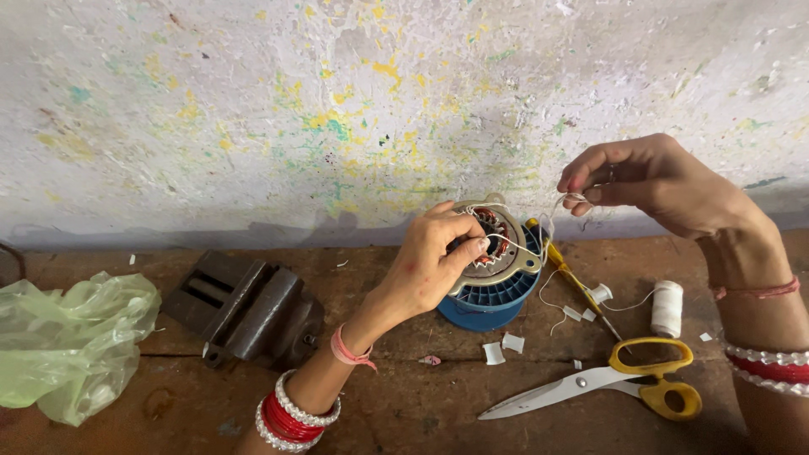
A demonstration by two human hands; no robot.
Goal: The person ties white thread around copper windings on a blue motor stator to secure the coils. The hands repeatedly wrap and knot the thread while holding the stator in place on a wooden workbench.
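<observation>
While the left hand (430, 257) clamps fingers on the motor stator (497, 244), sitting atop a blue housing (489, 299) at bench centre, the right hand (649, 185) pinches white thread (552, 211) up and right of it. Thread runs taut, stator to right fingertips.

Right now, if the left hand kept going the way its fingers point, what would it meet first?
The left hand points up and right, fingers already on the motor stator. Beyond it, probably the white thread, though depth is unclear.
</observation>
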